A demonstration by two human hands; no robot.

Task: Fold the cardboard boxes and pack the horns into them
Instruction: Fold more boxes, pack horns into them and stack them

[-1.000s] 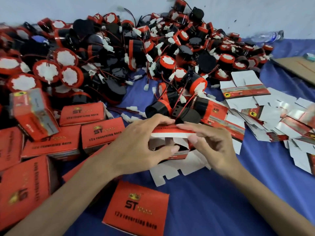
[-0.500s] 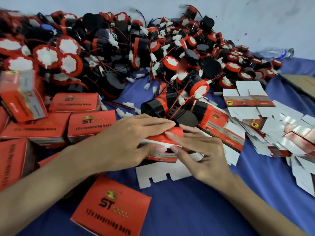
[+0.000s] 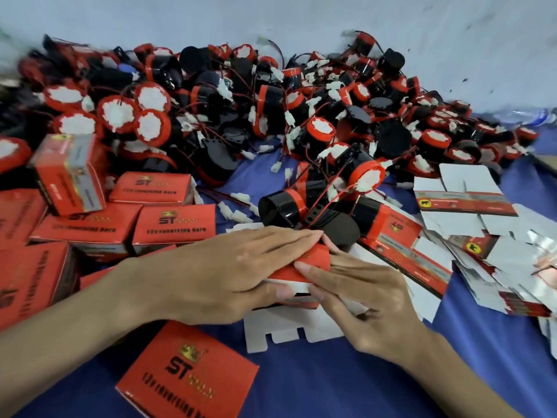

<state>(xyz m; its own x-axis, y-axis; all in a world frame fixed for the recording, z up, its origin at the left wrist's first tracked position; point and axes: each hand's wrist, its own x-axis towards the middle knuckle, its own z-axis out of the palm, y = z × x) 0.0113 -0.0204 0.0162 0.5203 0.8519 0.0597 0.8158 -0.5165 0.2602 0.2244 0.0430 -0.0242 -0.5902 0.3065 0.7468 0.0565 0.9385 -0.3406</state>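
To the left of the left hand [image 3: 223, 276] sits a cluster of closed boxes [image 3: 173, 220], red with gold print, and one more finished box [image 3: 187, 372] lies just below its wrist. The left hand lies flat over the box being folded [image 3: 304, 268], fingers straight and pressing down on its top, thumb against the near side. The right hand [image 3: 367, 309] meets it from the other side, fingers straight and together, pushing against the red flap at the box's end. Under both hands a white unfolded cardboard piece [image 3: 289, 330] sticks out toward the person.

The risk, as I judge it, is the flap buckling or slipping past its slot if the right hand pushes while the left presses too hard and squashes the box; the thin card could crease. Whether a horn is already inside cannot be seen.

Just beyond the fingertips lies a loose horn [image 3: 281, 206], black with a red band, at the edge of the big pile of horns [image 3: 271, 110]. To the right of the right hand, flat boxes [image 3: 464, 200] lie scattered on the blue cloth [image 3: 361, 387]
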